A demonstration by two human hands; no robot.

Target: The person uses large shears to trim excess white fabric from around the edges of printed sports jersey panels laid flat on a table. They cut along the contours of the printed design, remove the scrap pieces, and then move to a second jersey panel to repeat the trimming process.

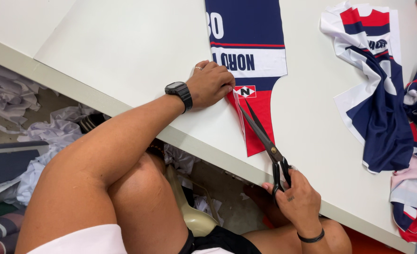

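Observation:
A printed fabric panel (248,42), navy, white and red, lies flat on a white paper sheet on the table. My left hand (210,83), with a black watch on the wrist, presses down on the panel's left edge near the red part. My right hand (295,200) grips the black handles of a pair of scissors (264,136). The blades are slightly apart and lie along the red lower section of the panel, cutting at its edge.
Crumpled cut pieces of navy, white and red fabric (380,94) pile up at the right of the white table (138,42). Paper and fabric scraps (53,131) litter the floor to the left, below the table edge. My bare knees sit under the table.

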